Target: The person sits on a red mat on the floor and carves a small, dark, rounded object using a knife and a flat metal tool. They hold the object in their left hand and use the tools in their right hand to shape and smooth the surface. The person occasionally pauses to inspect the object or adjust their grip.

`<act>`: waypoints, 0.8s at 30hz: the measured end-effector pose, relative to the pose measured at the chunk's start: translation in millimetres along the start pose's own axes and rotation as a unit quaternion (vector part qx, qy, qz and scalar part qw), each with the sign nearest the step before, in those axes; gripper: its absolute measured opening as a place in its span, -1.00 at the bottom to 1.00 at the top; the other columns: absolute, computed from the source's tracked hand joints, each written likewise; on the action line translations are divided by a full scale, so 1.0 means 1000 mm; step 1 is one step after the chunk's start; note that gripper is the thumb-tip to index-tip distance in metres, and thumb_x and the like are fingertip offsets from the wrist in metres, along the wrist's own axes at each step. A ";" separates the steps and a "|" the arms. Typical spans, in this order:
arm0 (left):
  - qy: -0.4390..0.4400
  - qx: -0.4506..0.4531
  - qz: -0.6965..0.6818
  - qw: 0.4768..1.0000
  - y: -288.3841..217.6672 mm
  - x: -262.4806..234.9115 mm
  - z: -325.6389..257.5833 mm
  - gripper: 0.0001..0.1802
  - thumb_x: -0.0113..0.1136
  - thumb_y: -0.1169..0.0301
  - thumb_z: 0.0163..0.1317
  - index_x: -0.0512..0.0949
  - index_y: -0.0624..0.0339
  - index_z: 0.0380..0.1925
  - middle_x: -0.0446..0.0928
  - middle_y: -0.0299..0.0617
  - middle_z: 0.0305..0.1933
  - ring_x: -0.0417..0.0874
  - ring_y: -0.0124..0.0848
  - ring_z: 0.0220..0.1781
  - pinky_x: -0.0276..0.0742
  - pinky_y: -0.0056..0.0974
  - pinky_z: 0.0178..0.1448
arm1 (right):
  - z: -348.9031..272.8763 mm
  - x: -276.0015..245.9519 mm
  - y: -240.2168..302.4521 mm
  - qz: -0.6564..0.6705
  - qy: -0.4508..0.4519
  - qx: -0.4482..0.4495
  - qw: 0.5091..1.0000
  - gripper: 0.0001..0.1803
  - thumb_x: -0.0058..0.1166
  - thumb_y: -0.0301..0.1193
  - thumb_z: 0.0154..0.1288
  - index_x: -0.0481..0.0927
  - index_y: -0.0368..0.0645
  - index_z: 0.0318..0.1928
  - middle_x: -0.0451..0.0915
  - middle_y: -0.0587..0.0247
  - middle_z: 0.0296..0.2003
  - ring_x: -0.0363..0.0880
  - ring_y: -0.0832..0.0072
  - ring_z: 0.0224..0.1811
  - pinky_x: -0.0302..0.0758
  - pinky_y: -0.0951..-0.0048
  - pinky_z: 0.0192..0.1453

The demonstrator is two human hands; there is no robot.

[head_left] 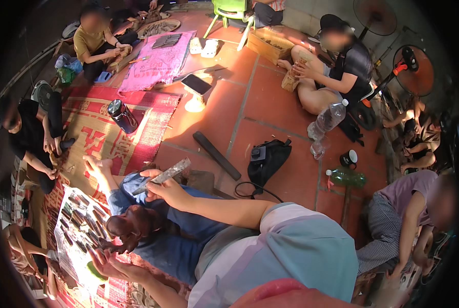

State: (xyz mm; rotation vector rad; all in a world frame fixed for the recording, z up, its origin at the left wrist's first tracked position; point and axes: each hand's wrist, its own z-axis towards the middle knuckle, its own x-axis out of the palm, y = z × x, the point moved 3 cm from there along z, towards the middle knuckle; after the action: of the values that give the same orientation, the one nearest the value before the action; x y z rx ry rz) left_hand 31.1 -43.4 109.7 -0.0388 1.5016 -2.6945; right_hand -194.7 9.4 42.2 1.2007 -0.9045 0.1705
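My right hand (169,191) is closed around a long, flat, mottled grey-white bar (174,170) with a darker, narrower end pointing down toward my lap. I cannot make out its exact kind. A dark reddish-brown carved figure (132,226), apparently wood, rests tilted against my blue-clad legs. Just below the figure, my left hand (110,264) has its fingers stretched apart at the figure's lower edge; whether they touch it is unclear. Several carving tools (81,218) lie in rows on a white sheet beside my legs. A round green thing (96,272) shows partly behind my left hand.
A dark bar (216,155), black bag (268,161), black cup (348,158) and plastic bottles (328,120) lie or stand on the tiles. A flask (122,116) stands on the red mat (152,138). A phone (196,83) sits on a stand. Several people work around me.
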 end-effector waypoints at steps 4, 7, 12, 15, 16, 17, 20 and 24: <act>0.035 0.045 0.052 0.997 -0.008 0.018 0.012 -0.48 -0.08 0.37 0.33 0.11 0.35 0.23 0.23 0.05 0.22 0.37 -0.24 0.15 0.36 -0.25 0.11 | -0.009 0.019 0.008 0.026 0.065 0.051 0.996 -0.79 -0.07 -0.42 0.35 0.40 -0.20 -0.04 0.46 0.33 -0.31 0.52 0.61 -0.22 0.58 0.50 -0.10; 0.042 -0.003 0.042 0.998 -0.001 0.025 0.012 -0.47 -0.03 0.40 0.32 0.13 0.29 0.24 0.24 -0.02 0.23 0.34 -0.26 0.18 0.36 -0.25 0.11 | -0.019 0.041 0.023 -0.049 0.102 0.064 0.991 -0.84 -0.03 -0.44 0.33 0.44 -0.23 -0.13 0.48 0.31 -0.29 0.54 0.59 -0.16 0.58 0.50 -0.07; 0.113 -0.098 -0.056 0.987 0.001 0.036 0.005 -0.48 -0.02 0.37 0.31 0.15 0.25 0.23 0.24 -0.08 0.24 0.30 -0.25 0.23 0.26 -0.20 0.25 | -0.023 0.050 0.019 -0.146 0.126 0.001 0.981 -0.89 0.10 -0.59 0.18 0.50 -0.27 -0.25 0.54 0.32 -0.33 0.56 0.61 -0.24 0.54 0.58 -0.12; 0.126 -0.138 -0.126 0.974 0.013 0.040 0.000 -0.46 -0.03 0.31 0.30 0.14 0.22 0.24 0.27 -0.02 0.22 0.30 -0.22 0.24 0.26 -0.15 0.27 | -0.022 0.051 0.027 -0.254 0.118 -0.106 0.954 -0.90 0.11 -0.59 0.13 0.49 -0.27 -0.32 0.53 0.34 -0.37 0.50 0.67 -0.29 0.48 0.61 -0.22; 0.120 -0.144 -0.136 0.973 0.014 0.037 -0.001 -0.45 -0.03 0.30 0.30 0.13 0.21 0.24 0.28 -0.01 0.21 0.29 -0.21 0.25 0.26 -0.15 0.27 | -0.022 0.055 0.026 -0.264 0.122 -0.122 0.949 -0.91 0.12 -0.58 0.13 0.49 -0.26 -0.34 0.53 0.35 -0.38 0.49 0.68 -0.31 0.46 0.61 -0.25; 0.116 -0.144 -0.140 0.973 0.013 0.035 0.000 -0.46 -0.03 0.31 0.29 0.14 0.21 0.23 0.28 -0.01 0.20 0.31 -0.22 0.24 0.27 -0.16 0.26 | -0.022 0.056 0.028 -0.274 0.125 -0.128 0.945 -0.90 0.13 -0.56 0.13 0.49 -0.24 -0.34 0.52 0.35 -0.39 0.47 0.69 -0.33 0.44 0.62 -0.27; 0.085 -0.149 -0.142 0.975 0.007 0.038 0.000 -0.48 -0.04 0.36 0.29 0.14 0.22 0.22 0.31 -0.01 0.18 0.34 -0.26 0.19 0.30 -0.19 0.24 | -0.022 0.053 0.019 -0.262 0.137 -0.150 0.944 -0.91 0.13 -0.53 0.14 0.48 -0.18 -0.37 0.49 0.39 -0.42 0.38 0.72 -0.40 0.34 0.63 -0.35; 0.040 -0.179 -0.103 0.978 0.011 0.045 -0.001 -0.48 -0.07 0.43 0.27 0.12 0.22 0.22 0.36 -0.02 0.12 0.43 -0.31 0.07 0.36 -0.25 0.15 | -0.020 0.039 0.022 -0.232 0.111 -0.009 0.966 -0.90 0.07 -0.47 0.24 0.45 -0.19 -0.27 0.55 0.29 -0.37 0.56 0.60 -0.34 0.52 0.58 -0.27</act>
State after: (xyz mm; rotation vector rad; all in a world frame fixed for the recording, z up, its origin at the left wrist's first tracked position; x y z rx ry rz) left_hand -13.2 -51.6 99.3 -0.1081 2.0994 -2.5574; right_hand -171.6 22.3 83.8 1.3157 -0.4122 -0.0810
